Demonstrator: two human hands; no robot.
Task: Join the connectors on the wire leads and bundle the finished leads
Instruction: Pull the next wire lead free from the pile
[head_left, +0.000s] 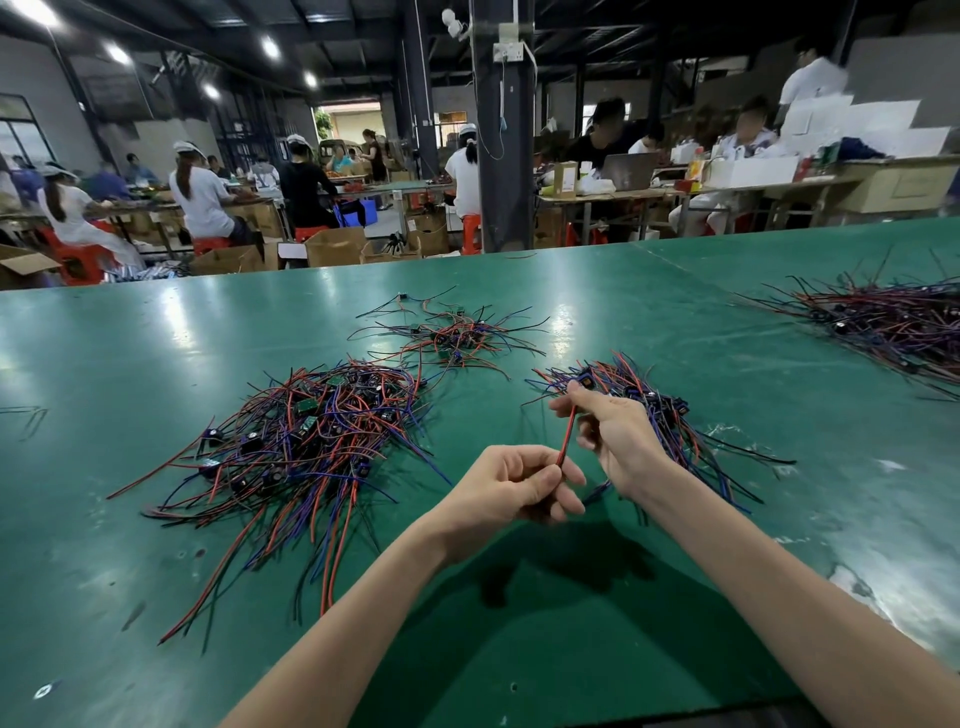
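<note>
a: what's the layout?

b: a green table (156, 338). the big heap of red, blue and black leads (306, 441) lies on the left, a smaller heap (670, 415) on the right, a thin scatter (457, 332) farther off, and another heap (893, 322) far right.

a: and the hands?

b: both are raised over the near middle. the left hand (511, 486) is curled, pinching the low end of one red lead (567, 434). the right hand (615, 431) pinches its upper end. a dark connector (586, 383) sits just past the right fingertips, though i cannot tell if it belongs to this lead.

a: which step?

b: i'd say one lead is in hand and not yet joined. next it needs a mating connector, lined up and pushed home.

a: room?

b: there's bare green between the forearms, and the near edge is close below the elbows. the heaps are close on both sides, so stray wires could snag.
</note>
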